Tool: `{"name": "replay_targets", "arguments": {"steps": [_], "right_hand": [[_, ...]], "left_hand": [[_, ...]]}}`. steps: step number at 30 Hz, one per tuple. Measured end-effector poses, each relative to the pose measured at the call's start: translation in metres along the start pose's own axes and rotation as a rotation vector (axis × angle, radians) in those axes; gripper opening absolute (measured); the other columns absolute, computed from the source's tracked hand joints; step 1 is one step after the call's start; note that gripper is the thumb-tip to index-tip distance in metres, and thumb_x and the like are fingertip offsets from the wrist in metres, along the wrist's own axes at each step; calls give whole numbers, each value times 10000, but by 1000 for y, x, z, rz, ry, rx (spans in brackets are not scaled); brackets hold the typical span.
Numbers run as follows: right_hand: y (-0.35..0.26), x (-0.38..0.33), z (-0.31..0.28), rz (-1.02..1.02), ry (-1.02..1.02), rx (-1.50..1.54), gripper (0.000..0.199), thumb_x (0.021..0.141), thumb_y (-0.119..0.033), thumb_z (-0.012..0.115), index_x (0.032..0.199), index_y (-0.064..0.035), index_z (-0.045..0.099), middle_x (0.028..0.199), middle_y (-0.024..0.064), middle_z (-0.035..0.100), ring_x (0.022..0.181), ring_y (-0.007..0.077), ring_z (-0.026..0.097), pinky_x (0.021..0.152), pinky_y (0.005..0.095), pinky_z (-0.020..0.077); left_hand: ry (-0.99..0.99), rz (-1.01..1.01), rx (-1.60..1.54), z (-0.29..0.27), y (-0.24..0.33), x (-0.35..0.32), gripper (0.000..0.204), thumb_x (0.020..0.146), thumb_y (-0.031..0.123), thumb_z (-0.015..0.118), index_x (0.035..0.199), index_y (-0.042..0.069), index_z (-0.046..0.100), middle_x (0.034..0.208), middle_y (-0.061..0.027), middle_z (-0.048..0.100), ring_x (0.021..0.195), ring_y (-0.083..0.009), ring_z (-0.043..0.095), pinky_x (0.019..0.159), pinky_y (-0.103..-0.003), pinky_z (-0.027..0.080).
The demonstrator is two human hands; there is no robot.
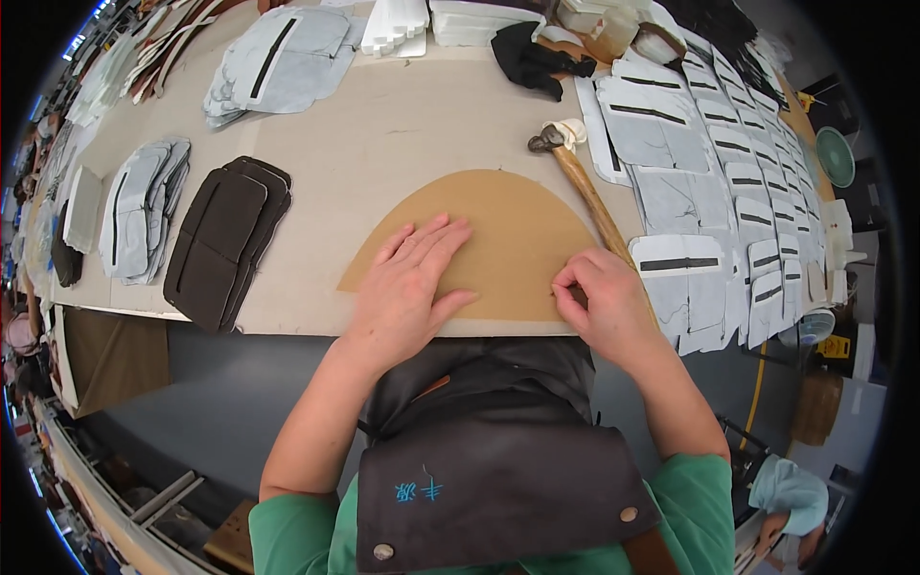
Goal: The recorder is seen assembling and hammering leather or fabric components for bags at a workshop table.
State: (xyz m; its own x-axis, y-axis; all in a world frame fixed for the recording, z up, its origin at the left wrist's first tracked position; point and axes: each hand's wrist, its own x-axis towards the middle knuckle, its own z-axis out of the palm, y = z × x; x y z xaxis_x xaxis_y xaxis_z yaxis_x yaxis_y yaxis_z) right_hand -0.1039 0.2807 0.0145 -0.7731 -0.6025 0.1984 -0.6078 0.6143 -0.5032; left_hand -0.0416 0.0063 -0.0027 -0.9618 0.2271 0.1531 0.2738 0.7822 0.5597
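Resting left hand (406,287), fingers slightly spread, on tan sheet (517,225); pinched with right hand (608,295), could not tell what.

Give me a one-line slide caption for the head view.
Left hand resting on a tan half-round sheet, right hand curled at its right end, hammer alongside.

This looks like a workshop. Its bench (316,163) carries a hammer (589,195), with rows of matching grey pieces (676,273) right of the hammer and stacked dark brown pieces (216,254) well to its left.
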Motion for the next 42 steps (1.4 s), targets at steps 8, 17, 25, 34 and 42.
{"name": "replay_targets", "arguments": {"steps": [8,17,25,34,42], "right_hand": [[2,4,-7,-16,-73,-78,122,797,-51,749,788,-44,628,779,111,638,752,322,647,673,422,519],[21,-3,-45,353,332,264,137,911,-48,678,1036,-38,733,954,98,764,767,190,709,691,336,565],[9,-54,-9,206,348,288,266,917,-71,702,1179,-53,739,1181,155,748,1135,316,710,1001,403,549],[-4,-53,23,-8,-41,-86,650,930,-367,765,1490,-106,565,1627,156,444,1550,379,323,1262,527,257],[23,-14,20,-64,-57,14,620,944,-371,728,1469,-77,577,1610,199,460,1535,399,354,1264,526,261]], "left_hand": [[12,13,18,4,-1,-2,664,916,248,772,1499,70,509,1526,-122,563,1486,-303,454,1243,-479,320],[24,25,127,8,11,-14,426,977,223,696,1397,155,669,1572,-122,516,1502,-328,421,1250,-506,296],[6,39,197,10,7,-15,426,989,216,669,1411,160,660,1576,-127,512,1506,-323,417,1249,-505,293],[5,37,239,13,13,-14,442,1000,285,659,1427,173,645,1584,-113,506,1513,-327,407,1238,-509,301],[11,16,283,13,-21,14,442,1042,346,601,1457,197,622,1605,-108,479,1527,-324,384,1235,-494,300]]}}
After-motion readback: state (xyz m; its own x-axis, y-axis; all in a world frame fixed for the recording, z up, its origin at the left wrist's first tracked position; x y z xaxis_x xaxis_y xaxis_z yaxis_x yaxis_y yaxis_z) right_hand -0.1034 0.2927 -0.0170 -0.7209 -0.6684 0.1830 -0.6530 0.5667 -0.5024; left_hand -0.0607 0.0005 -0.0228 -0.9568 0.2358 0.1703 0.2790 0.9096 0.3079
